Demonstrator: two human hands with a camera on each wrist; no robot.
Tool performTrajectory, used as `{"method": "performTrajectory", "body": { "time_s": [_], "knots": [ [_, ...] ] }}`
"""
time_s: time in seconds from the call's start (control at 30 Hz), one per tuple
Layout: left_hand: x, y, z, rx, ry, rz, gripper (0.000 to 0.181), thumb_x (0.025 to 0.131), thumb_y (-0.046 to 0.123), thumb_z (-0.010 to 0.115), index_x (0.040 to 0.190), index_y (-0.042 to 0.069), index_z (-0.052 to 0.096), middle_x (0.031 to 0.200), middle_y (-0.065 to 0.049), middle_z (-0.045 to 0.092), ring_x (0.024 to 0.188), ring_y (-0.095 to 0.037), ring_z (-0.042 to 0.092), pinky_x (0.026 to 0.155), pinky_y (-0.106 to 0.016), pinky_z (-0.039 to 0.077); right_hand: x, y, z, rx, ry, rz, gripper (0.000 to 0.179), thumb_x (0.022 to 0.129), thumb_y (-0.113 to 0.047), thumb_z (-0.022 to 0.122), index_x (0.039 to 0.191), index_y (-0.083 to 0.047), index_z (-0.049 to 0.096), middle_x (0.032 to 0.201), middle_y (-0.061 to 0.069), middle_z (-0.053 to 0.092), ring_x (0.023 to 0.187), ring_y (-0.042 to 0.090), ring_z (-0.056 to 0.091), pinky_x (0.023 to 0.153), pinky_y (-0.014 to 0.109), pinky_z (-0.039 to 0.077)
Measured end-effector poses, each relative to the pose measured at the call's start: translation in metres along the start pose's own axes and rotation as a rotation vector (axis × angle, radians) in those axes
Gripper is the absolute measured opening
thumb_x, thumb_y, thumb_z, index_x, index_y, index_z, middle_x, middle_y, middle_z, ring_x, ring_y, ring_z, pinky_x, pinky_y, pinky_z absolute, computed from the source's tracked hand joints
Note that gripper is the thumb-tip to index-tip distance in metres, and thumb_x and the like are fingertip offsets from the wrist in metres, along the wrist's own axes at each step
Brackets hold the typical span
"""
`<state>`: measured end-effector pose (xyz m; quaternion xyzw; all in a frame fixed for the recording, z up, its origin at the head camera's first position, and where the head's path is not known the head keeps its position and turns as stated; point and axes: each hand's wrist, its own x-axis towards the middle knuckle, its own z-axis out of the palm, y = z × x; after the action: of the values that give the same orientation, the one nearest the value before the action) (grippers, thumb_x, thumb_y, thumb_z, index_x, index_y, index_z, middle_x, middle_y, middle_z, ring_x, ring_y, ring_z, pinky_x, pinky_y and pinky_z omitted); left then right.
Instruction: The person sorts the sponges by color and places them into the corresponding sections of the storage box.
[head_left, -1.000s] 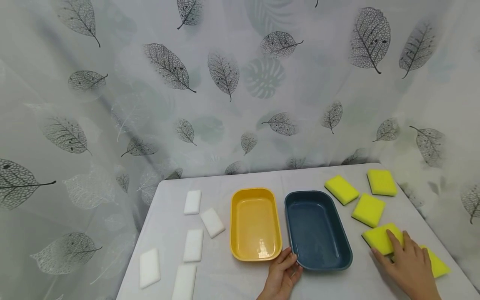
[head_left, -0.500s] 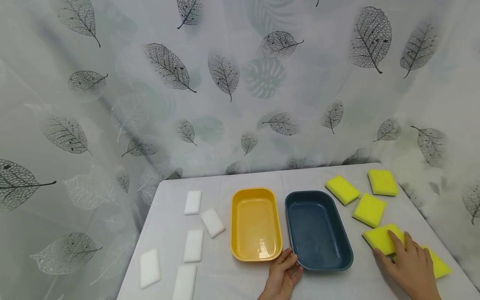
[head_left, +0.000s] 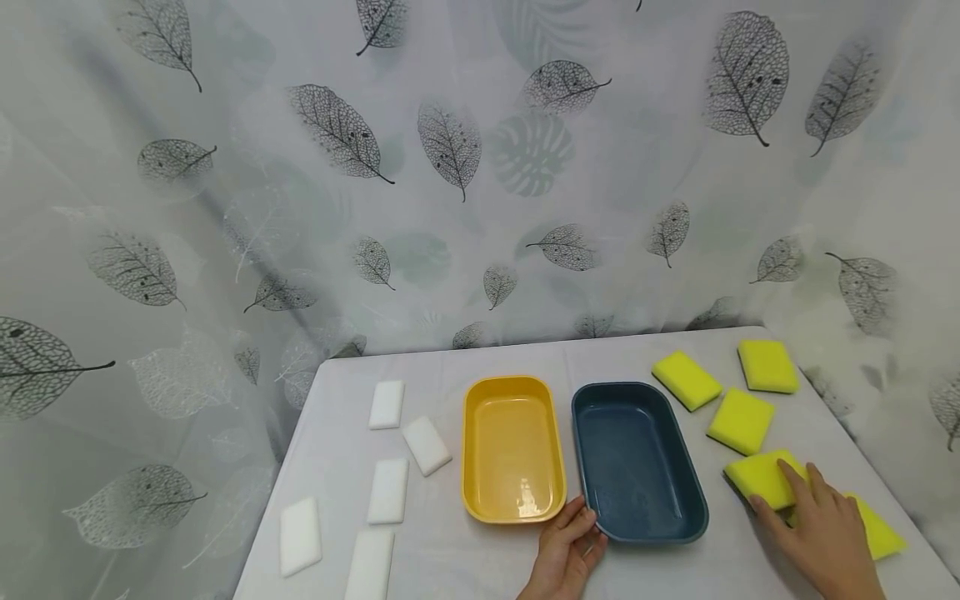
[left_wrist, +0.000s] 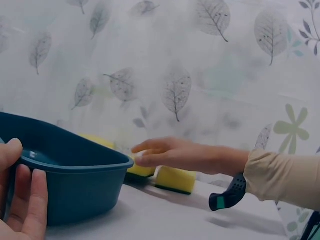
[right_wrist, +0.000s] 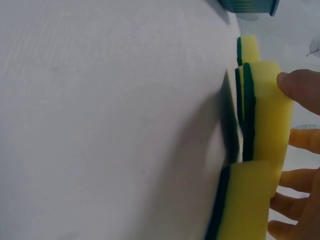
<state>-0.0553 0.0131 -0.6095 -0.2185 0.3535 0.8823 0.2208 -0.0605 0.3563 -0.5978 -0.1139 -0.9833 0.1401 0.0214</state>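
Note:
My left hand [head_left: 564,550] is at the near left corner of a deep blue rectangular dish [head_left: 637,467], next to the yellow dish [head_left: 513,450]. In the left wrist view its thumb [left_wrist: 10,152] lies at the blue rim and its other fingers [left_wrist: 36,205] against the outer wall. Over on the right, my right hand [head_left: 821,529] touches a yellow sponge [head_left: 759,479] with a dark green underside. The right wrist view has the thumb [right_wrist: 302,87] on that sponge's yellow face, the other fingers spread beside it. Another sponge [head_left: 877,529] is partly hidden under this hand.
Further sponges [head_left: 740,419] lie beyond the right hand on the white table [head_left: 570,575]. Several white rectangular pads [head_left: 387,490] are scattered left of the yellow dish. A leaf-print curtain [head_left: 480,167] hangs behind the table and at its sides.
Both hands, the dishes and the sponges keep their places. The head view has shifted very slightly.

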Motion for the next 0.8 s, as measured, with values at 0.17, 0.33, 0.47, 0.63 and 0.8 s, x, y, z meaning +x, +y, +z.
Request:
{"method": "performTrajectory", "body": {
  "time_s": [0.17,0.33,0.47,0.63,0.8],
  "knots": [
    [0.001,-0.002,0.000,-0.002,0.011,0.005,0.017,0.095,0.005,0.072,0.104,0.019,0.071,0.087,0.009,0.068,0.082,-0.006,0.065,0.082,-0.022,0.059,0.001,-0.005,-0.006,0.056,0.015,-0.029,0.081,0.103,-0.054,0.057,0.145,0.013,0.038,0.142,0.052,0.032,0.116,0.071,0.036,0.099,0.083,0.033],
    [0.000,-0.001,0.001,-0.002,0.011,0.010,0.017,0.095,0.005,0.071,0.105,0.018,0.070,0.088,0.008,0.068,0.083,-0.006,0.064,0.082,-0.022,0.059,0.001,-0.008,-0.009,0.107,0.023,-0.041,0.079,0.105,-0.052,0.056,0.146,0.013,0.037,0.145,0.052,0.030,0.121,0.069,0.032,0.100,0.080,0.031],
    [-0.001,-0.001,0.001,0.004,-0.003,0.014,0.016,0.096,0.005,0.071,0.105,0.018,0.070,0.088,0.008,0.068,0.084,-0.006,0.064,0.082,-0.022,0.059,0.001,-0.009,-0.013,0.104,0.018,-0.058,0.077,0.105,-0.051,0.056,0.143,0.014,0.040,0.143,0.052,0.033,0.121,0.068,0.035,0.101,0.078,0.032],
    [0.001,-0.002,0.000,0.005,-0.002,0.012,0.016,0.096,0.005,0.071,0.105,0.018,0.070,0.089,0.008,0.068,0.083,-0.006,0.064,0.081,-0.022,0.059,-0.002,-0.008,-0.022,0.111,0.053,-0.091,0.070,0.104,-0.044,0.060,0.138,0.015,0.046,0.138,0.053,0.040,0.119,0.066,0.042,0.097,0.076,0.035],
    [0.002,-0.003,-0.002,0.004,-0.005,0.017,0.016,0.096,0.006,0.071,0.106,0.018,0.069,0.089,0.008,0.068,0.084,-0.006,0.064,0.081,-0.022,0.059,-0.003,-0.011,-0.026,0.152,0.059,-0.070,0.071,0.104,-0.045,0.060,0.141,0.014,0.045,0.142,0.051,0.037,0.121,0.065,0.039,0.099,0.077,0.032]
  ]
}}
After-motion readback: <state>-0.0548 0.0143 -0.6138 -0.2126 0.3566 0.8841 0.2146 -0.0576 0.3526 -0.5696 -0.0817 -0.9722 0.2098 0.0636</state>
